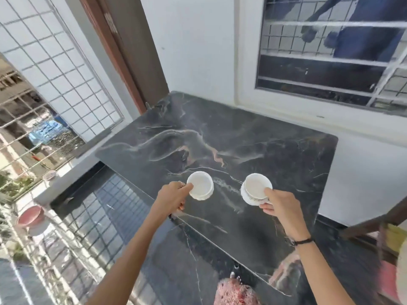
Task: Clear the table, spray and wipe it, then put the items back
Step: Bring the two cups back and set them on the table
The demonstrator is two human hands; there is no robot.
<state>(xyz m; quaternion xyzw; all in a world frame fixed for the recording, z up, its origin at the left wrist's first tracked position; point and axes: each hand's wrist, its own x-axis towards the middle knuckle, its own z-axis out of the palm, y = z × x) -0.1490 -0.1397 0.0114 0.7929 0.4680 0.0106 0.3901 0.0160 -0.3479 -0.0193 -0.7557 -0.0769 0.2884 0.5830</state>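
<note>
Hands holding white cups over the dark marble surface (253, 137).
Left hand (172, 198) pinches a plain cup (201, 186); right hand (280, 205) grips a cup on its saucer (248, 199).

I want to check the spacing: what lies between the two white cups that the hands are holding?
Nothing stands between them. In the head view, only bare dark marble table shows between the left cup and the right cup on its saucer.
</note>
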